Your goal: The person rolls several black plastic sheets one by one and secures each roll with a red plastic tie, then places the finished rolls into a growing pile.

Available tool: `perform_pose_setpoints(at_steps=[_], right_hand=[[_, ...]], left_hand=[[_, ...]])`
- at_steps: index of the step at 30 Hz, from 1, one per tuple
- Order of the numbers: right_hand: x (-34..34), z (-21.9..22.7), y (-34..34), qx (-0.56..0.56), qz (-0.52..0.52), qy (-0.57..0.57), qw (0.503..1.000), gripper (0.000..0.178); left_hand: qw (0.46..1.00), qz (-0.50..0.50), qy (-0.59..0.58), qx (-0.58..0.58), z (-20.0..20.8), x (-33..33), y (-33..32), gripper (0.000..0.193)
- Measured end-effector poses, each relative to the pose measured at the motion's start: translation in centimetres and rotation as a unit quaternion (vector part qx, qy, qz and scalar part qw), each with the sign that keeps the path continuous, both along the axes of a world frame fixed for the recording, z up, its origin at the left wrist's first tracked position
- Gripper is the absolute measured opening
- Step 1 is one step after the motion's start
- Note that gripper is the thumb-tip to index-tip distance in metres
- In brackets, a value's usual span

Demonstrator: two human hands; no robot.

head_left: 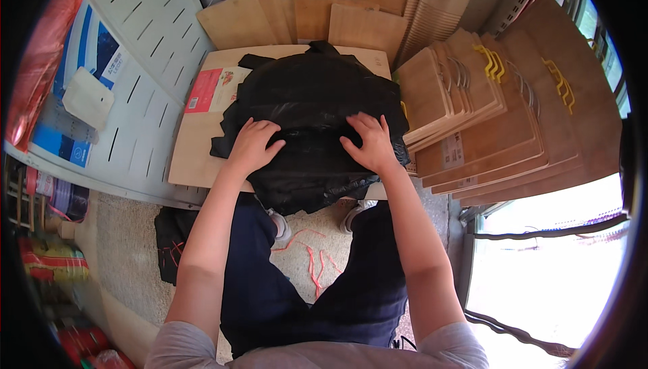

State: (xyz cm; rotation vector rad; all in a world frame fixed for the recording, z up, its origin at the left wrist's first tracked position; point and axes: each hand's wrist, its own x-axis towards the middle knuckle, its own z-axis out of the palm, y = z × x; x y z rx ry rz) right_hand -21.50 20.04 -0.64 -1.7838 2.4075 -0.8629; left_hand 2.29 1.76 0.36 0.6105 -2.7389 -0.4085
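Observation:
A wide pile of black plastic bags or sheeting (304, 92) lies crumpled over a pale wooden board (192, 143), its near part drooping past the front edge. On the pile's left part is my left hand (255, 145), fingers curved over a fold and thumb on the near side. My right hand (369, 141) grips the same crosswise fold farther right, in a similar way. Black plastic shows between thumb and fingers of both hands, and they are a short way apart. A pink and white label (209, 90) shows on the board beside the pile.
Wooden boards with yellow and metal handles (496, 64) stand in rows at right. More boards (236, 21) and a ribbed washboard (435, 8) lean at the back. A slotted metal panel (145, 65) borders the left. Red plastic strips (314, 268) lie on the floor between my feet.

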Motion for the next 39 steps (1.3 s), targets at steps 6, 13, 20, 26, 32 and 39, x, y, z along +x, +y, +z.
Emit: perform_pose_setpoints(at_steps=[6,13,20,26,32,39], right_hand=[[1.4,0.1,2.4,0.030,0.044,0.016,0.998,0.073],[1.7,1.5,2.3,0.138,0.083,0.058,0.985,0.091],[1.8,1.7,3.3,0.154,0.103,0.051,0.981,0.086],[-1.7,2.7,2.5,0.138,0.123,-0.116,0.976,0.064],[-6.4,2.5,1.1,0.108,0.026,-0.413,0.904,0.043],[-7.6,-4.7,-1.4,-0.046,-0.132,-0.316,0.938,0.042]], left_hand=[[0.998,-0.013,-0.050,0.044,0.0,2.3,1.9,0.103],[0.997,-0.035,-0.068,0.009,0.8,3.3,2.2,0.093],[0.998,-0.039,-0.038,0.007,0.3,3.1,1.7,0.059],[0.995,-0.052,-0.051,0.063,2.9,1.6,0.1,0.034],[0.947,-0.096,-0.196,0.237,4.0,-2.8,-7.7,0.034],[0.926,-0.037,-0.277,0.254,2.1,-5.3,-12.4,0.045]])
